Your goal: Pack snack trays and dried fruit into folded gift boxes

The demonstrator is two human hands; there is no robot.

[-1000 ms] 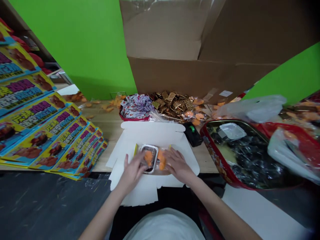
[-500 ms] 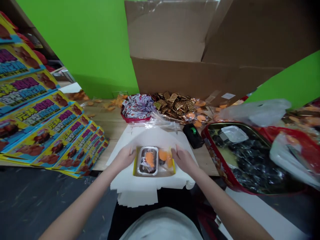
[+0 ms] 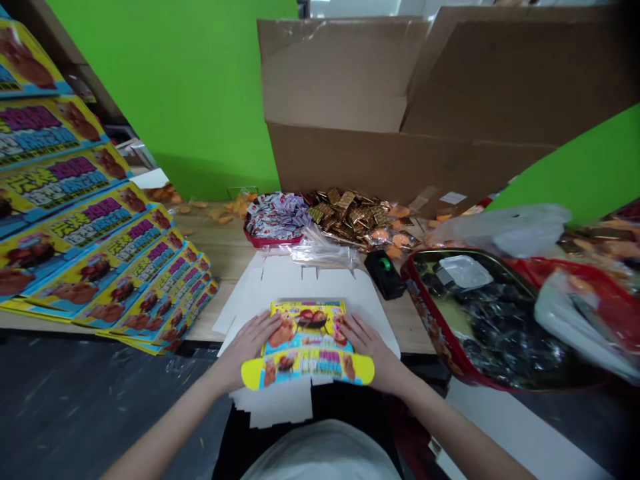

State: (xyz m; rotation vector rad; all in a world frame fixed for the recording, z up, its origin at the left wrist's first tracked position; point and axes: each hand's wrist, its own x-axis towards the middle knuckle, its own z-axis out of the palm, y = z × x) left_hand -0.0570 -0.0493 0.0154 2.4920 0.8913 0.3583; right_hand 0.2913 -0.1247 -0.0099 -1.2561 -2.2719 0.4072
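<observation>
A printed cardboard box (image 3: 311, 321), yellow and blue with pictures of roast food, lies in front of my body with its lid folded over. Its front flap (image 3: 309, 368) sticks out towards me and is not tucked in. My left hand (image 3: 249, 343) rests at the box's left edge, fingers stretched over the lid. On the other side my right hand (image 3: 374, 347) lies likewise, spread fingers touching the lid's right edge. The lid hides whatever is inside. Underneath is a stack of flat white cardboard blanks (image 3: 320, 280).
Finished-looking printed boxes (image 3: 100, 233) are stacked on the left. Behind are a red tray of sachets (image 3: 278, 215), gold-wrapped packets (image 3: 350, 212) and wooden sticks (image 3: 325, 250). A black tape dispenser (image 3: 384, 275) and a red-rimmed tin (image 3: 425, 320) of black wrapped pieces stand right.
The box lid has come down over the foil tray and orange pieces that showed before. My hands have moved from the raised lid's sides onto its printed top.
</observation>
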